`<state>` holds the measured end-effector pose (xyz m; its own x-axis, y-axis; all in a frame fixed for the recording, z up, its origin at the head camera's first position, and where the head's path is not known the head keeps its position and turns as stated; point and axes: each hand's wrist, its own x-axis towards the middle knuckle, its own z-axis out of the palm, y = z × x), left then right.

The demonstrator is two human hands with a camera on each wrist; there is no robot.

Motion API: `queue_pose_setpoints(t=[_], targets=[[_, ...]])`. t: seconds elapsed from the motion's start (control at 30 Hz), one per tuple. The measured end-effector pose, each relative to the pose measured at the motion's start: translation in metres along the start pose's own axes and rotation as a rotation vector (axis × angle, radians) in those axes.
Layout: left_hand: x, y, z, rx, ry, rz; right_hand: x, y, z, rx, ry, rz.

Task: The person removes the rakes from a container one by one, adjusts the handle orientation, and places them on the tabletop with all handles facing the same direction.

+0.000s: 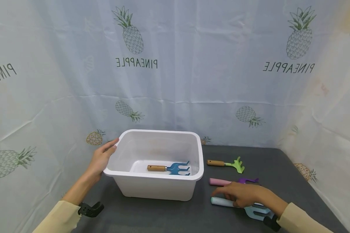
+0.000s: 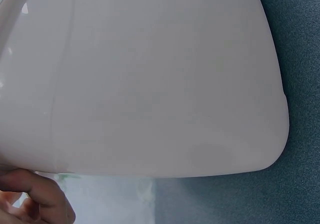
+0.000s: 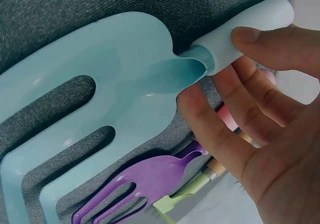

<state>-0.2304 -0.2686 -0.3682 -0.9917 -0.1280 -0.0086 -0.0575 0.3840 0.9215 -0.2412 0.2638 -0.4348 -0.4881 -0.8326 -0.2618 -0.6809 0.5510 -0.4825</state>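
Note:
A white plastic tub [image 1: 156, 187] stands on the dark table, and a blue hand rake [image 1: 173, 168] with a wooden handle lies inside it. My left hand [image 1: 99, 161] grips the tub's rim at the left side; curled fingers [image 2: 47, 196] show beside its wall in the left wrist view. To the right of the tub, my right hand [image 1: 243, 194] holds a light blue garden fork [image 3: 135, 54] by its pale handle [image 1: 221, 202]. The thumb lies on the handle, with the other fingers at its far side and neck.
Just beyond the right hand lies a purple hand rake [image 3: 155, 174] with a pink handle [image 1: 218, 182]. Farther back is a green hand rake [image 1: 237, 164] with a wooden handle. A pineapple-print curtain [image 1: 175, 74] surrounds the dark table [image 1: 145, 216].

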Motion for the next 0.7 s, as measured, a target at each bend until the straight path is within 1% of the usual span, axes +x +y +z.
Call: queue_pose_setpoints(t=[0.23, 0.47, 0.7], targets=[[-0.0002, -0.0002, 0.0004, 0.006, 0.005, 0.005, -0.0009, -0.0017, 0.0005, 0.030, -0.016, 0.029], [0.0010, -0.0003, 0.0006, 0.001, 0.010, -0.004, -0.0018, 0.0018, 0.0022, 0.056, -0.017, 0.009], [0.0014, -0.0005, -0.0002, 0.004, 0.005, 0.005, -0.0017, 0.0013, 0.0014, 0.049, -0.016, 0.000]])
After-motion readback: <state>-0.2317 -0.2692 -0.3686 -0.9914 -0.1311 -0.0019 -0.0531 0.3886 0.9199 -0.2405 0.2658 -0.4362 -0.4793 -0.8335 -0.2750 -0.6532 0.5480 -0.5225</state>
